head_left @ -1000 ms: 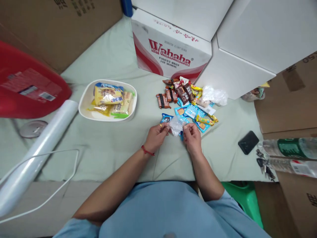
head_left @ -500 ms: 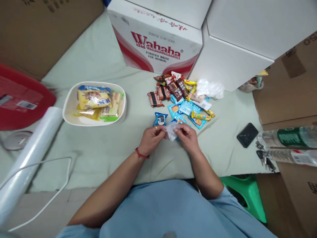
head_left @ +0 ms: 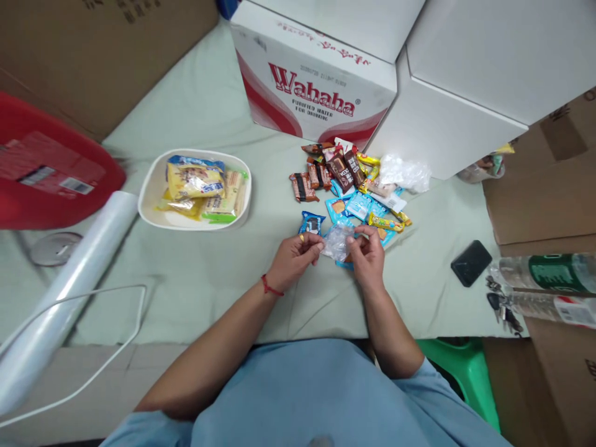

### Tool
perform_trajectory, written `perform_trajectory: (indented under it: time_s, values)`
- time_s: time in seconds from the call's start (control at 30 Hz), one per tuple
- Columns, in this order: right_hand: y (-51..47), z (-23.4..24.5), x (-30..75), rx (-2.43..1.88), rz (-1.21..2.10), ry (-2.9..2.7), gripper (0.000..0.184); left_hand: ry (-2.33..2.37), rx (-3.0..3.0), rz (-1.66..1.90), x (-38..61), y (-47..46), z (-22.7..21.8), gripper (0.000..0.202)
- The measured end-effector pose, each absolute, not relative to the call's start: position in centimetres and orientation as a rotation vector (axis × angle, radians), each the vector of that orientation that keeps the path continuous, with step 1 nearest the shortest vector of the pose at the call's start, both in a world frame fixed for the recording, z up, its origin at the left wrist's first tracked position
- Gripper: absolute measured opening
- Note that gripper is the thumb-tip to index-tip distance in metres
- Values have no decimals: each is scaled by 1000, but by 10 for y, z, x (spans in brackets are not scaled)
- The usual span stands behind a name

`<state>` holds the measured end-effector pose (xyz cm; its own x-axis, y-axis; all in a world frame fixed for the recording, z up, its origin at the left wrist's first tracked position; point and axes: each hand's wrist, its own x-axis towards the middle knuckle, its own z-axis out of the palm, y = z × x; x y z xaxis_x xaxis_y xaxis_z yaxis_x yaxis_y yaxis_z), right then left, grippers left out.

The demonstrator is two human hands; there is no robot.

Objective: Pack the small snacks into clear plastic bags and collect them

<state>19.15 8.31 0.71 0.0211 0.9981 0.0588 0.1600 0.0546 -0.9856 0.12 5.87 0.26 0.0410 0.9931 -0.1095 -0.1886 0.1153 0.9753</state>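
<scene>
Between my two hands is a small clear plastic bag (head_left: 336,243), crumpled and see-through. My left hand (head_left: 298,253) pinches its left edge between thumb and fingers. On the other side my right hand (head_left: 367,256) pinches the bag's right edge. Just beyond the left fingertips lies a dark blue snack packet (head_left: 311,222). Light blue biscuit packets (head_left: 360,205) and a yellow-wrapped bar (head_left: 385,222) lie right behind the bag. Further back are brown-wrapped snacks (head_left: 303,187) and dark cocoa packets (head_left: 341,172) in a loose pile, with crumpled clear plastic (head_left: 405,173) beside it.
A white tub (head_left: 148,202) with several snack packs stands at the left. Behind the pile is a Wahaha carton (head_left: 316,102). A plastic roll (head_left: 69,292) and a red container (head_left: 56,167) are far left; a black phone (head_left: 471,263), keys (head_left: 503,310) and bottles (head_left: 544,272) lie right.
The hands have drawn slightly apart, so the clear bag is spread wider between them. The whole view has shifted, with the table's things appearing further right.
</scene>
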Motion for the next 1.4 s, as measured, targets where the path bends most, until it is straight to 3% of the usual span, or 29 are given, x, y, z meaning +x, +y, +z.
perform_trajectory:
  time_s: [0.07, 0.17, 0.27, 0.47, 0.6, 0.73, 0.83, 0.93, 1.1, 1.2, 1.4]
  values:
    - [80, 8, 193, -1288, 927, -1451, 27, 1151, 1055, 1237, 2, 57, 1, 30]
    - [77, 6, 191, -1218, 975, -1650, 31, 1236, 1184, 1284, 5, 54, -1, 22]
    - [77, 4, 185, -1209, 1050, -1621, 47, 1277, 1260, 1291, 6, 53, -1, 18]
    - [83, 7, 187, -1240, 1081, -1253, 28, 1262, 1020, 1387, 6, 56, -2, 28]
    - [80, 12, 189, -1153, 1038, -1549, 32, 1212, 1006, 1360, 6, 56, -2, 36]
    - [77, 13, 189, -991, 945, -1909, 13, 1197, 871, 1423, 3, 61, -4, 43]
    - [77, 14, 190, -922, 1006, -1965, 27, 1193, 712, 1522, 0, 67, -5, 45]
    - [78, 14, 192, -993, 935, -1871, 36, 1199, 765, 1510, 0, 66, -4, 41]
    - [81, 6, 188, -1025, 784, -1860, 24, 1147, 1010, 1362, 6, 57, -4, 40]
    - [85, 1, 188, -1046, 922, -1715, 17, 1148, 1028, 1343, 7, 57, -6, 39]
    - [92, 4, 192, -1124, 1271, -1121, 29, 1150, 810, 1475, 2, 64, -11, 38]
